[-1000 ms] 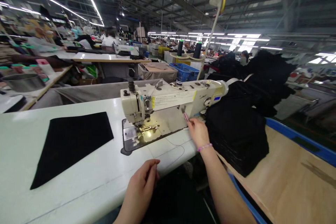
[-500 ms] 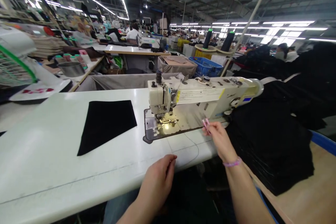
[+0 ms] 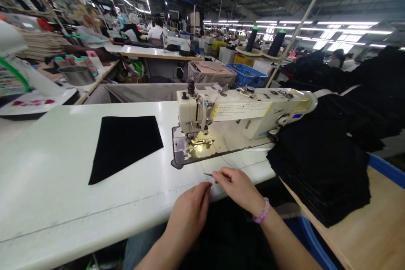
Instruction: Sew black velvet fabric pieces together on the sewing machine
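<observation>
My left hand point(image 3: 190, 206) is closed in a pinch at the table's front edge. Fine thread point(image 3: 205, 171) runs from the sewing machine point(image 3: 234, 107) down to its fingertips. Just to the right, my right hand point(image 3: 236, 185) grips what look like small thread snips point(image 3: 208, 174). Only their thin pointed tip shows, aimed left across the thread; the fingers cover the rest. Beyond both hands, the machine's needle area is lit over the metal plate point(image 3: 186, 156). A black fabric piece point(image 3: 126, 145) lies flat on the white table point(image 3: 63, 194), left of the machine.
A thick stack of black fabric pieces point(image 3: 322, 168) stands on a wooden board point(image 3: 379, 211) at the right. Thread cones point(image 3: 276, 43) rise behind the machine, near a blue crate point(image 3: 247, 75). A metal bowl point(image 3: 76, 75) and a fan point(image 3: 15, 63) are at the left.
My right hand has moved left and nearer, from the machine bed to beside my left hand, bringing the snips along. The left hand keeps its pinch. The view has shifted slightly.
</observation>
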Demonstrator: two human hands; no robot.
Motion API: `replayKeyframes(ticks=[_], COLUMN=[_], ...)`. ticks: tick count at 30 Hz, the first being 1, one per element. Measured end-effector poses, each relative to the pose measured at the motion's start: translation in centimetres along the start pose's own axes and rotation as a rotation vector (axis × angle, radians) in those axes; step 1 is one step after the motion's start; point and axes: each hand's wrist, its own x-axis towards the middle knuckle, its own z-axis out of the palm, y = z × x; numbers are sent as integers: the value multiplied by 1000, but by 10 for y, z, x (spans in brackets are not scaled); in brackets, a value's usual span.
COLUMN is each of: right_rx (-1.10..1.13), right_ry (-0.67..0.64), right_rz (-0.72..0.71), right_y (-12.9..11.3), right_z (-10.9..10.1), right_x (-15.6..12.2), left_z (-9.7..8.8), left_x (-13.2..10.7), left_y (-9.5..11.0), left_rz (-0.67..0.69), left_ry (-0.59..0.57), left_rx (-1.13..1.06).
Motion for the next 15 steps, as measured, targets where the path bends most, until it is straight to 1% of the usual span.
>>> replayKeyframes(ticks=[4,7,9,11,13,15], right_rx=[17,14,-10,-46,-76,-88], right_ry=[16,90,197,343,482,582], right_rz=[3,-10,6,47,83,100], right_y=[-4,2,13,28,45,61], right_z=[6,4,-4,-18,-35,-52], right_x=[3,7,15,29,50,74], left_z=[0,0,-1,-2,-3,-3], left_x=[1,1,0,-3,-7,-13], left_y=[0,-1,0,5,15,27], left_rz=[-23,-36,-26,17,92,189], left_ry=[-26,-35,-42,-94,-196,-320], left_rx=[-4,-31,-77,-147,-212,-244])
